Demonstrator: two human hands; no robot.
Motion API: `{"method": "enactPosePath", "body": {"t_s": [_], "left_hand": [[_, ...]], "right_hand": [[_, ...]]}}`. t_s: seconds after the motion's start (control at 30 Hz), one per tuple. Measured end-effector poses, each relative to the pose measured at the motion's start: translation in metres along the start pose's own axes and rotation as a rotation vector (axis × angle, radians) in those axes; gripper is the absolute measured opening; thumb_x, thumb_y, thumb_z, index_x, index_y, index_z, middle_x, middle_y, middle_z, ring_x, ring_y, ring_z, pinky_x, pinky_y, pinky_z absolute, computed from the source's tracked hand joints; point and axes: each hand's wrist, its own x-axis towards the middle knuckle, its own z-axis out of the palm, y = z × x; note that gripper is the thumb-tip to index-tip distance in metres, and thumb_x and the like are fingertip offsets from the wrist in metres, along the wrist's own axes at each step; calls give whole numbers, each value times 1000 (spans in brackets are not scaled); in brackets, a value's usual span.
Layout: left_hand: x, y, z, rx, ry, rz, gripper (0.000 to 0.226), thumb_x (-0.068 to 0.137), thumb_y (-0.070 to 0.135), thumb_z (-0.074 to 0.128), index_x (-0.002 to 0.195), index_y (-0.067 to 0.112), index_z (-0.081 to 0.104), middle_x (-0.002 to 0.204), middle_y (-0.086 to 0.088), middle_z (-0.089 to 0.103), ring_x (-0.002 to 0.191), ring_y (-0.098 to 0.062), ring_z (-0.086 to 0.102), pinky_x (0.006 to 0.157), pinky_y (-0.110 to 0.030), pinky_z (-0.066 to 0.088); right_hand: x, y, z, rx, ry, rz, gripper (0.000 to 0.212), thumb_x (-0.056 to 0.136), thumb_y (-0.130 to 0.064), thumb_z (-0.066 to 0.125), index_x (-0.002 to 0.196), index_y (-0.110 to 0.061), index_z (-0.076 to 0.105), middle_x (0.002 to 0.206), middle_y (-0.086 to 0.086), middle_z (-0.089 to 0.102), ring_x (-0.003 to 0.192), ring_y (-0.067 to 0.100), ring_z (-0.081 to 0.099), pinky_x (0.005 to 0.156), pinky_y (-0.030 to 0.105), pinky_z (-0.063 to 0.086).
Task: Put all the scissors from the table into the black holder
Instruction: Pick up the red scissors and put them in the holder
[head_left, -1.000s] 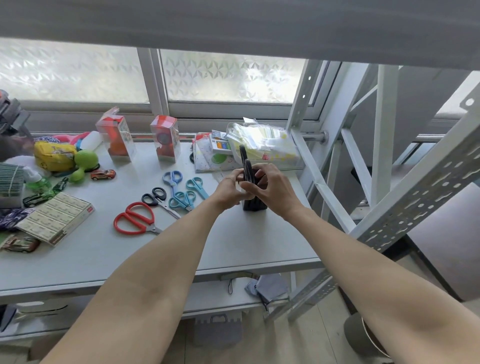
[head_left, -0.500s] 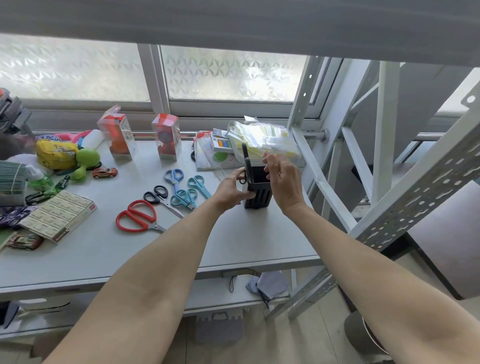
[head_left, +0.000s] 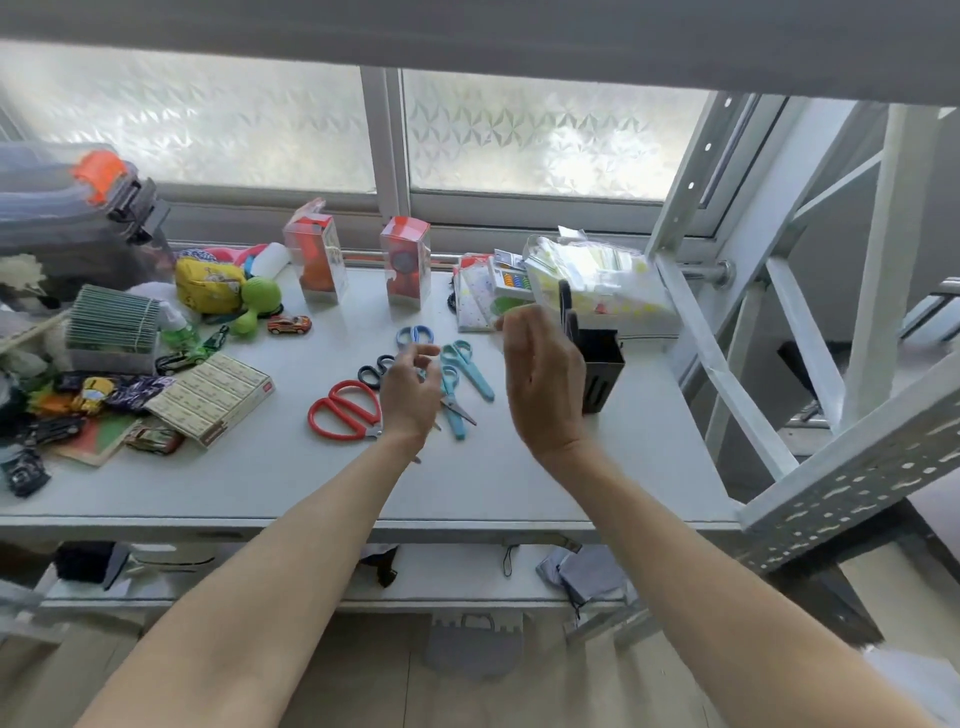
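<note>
The black holder (head_left: 602, 369) stands upright on the table's right part, with black scissor handles (head_left: 567, 312) sticking out of its top. My right hand (head_left: 543, 379) hovers just left of it, fingers apart, holding nothing. My left hand (head_left: 410, 389) hangs open above the loose scissors. On the table lie red scissors (head_left: 343, 410), black scissors (head_left: 375, 370), blue scissors (head_left: 414, 336) and two teal pairs (head_left: 467, 364) (head_left: 453, 402), partly hidden by my left hand.
The grey table (head_left: 519, 478) carries two red boxed toys (head_left: 314, 260) (head_left: 406, 262), a plastic bag (head_left: 597, 280) behind the holder, a flat cardboard box (head_left: 213, 397), toy cars and clutter at the left. A white metal rack frame (head_left: 727, 374) rises at the right.
Both hands have let go of the holder and the black scissors now standing in it. My left hand has moved left over the loose scissors; the view has shifted right.
</note>
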Motion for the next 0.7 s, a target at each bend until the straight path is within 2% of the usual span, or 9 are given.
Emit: {"method": "enactPosePath", "body": {"t_s": [0.07,0.13,0.2,0.23,0.33,0.47,0.6,0.7], "left_hand": [[4,-18,-28,94,147,-50,21,94,11,52,109,8,66,108,-12,68,100,-28,65,84,-32,49],[8,-35,-55,269,250,-132,26,93,13,52,115,12,66,119,-13,62,114,-31,56,95,-37,42],[11,-49,-78,429,256,-267,36,94,17,51,129,14,60,134,-15,53,128,-33,45,104,-43,36],[12,-55,-87,484,227,-325,41,94,18,50,135,14,56,140,-16,48,133,-33,41,106,-45,34],[16,-66,-102,604,81,-417,47,97,23,47,142,11,49,148,-19,38,137,-36,35,110,-45,31],[19,-68,-102,727,-95,-433,47,97,28,42,138,8,51,149,-21,32,137,-38,35,110,-45,33],[21,-65,-101,723,-126,-413,43,97,29,44,137,19,55,149,-20,31,136,-37,36,110,-43,33],[22,-67,-100,622,-121,-409,38,94,31,52,129,20,60,145,-19,35,132,-36,41,109,-40,35]], "right_hand": [[-16,0,28,-60,-242,64,24,101,-25,42,93,-9,60,85,8,65,72,26,59,61,33,42],[-29,4,55,-180,-557,131,24,99,-28,46,109,-12,61,103,9,65,91,29,62,75,38,48],[-38,2,76,-295,-818,133,33,97,-29,51,125,-13,58,121,10,60,111,31,57,92,41,46],[-41,-1,85,-338,-893,119,37,97,-29,52,130,-12,55,127,11,57,116,32,55,96,42,45],[-45,-10,110,-421,-979,96,34,97,-23,51,127,-6,54,128,15,53,118,36,52,94,43,43],[-45,-16,127,-504,-1044,141,27,96,-6,45,121,-3,55,130,17,46,116,37,53,89,42,45],[-48,-13,131,-513,-1025,142,31,93,0,43,122,-4,52,130,18,45,115,36,53,89,42,45],[-52,-7,130,-464,-986,158,27,93,-1,44,119,-5,51,123,18,47,108,37,54,77,37,38]]}}
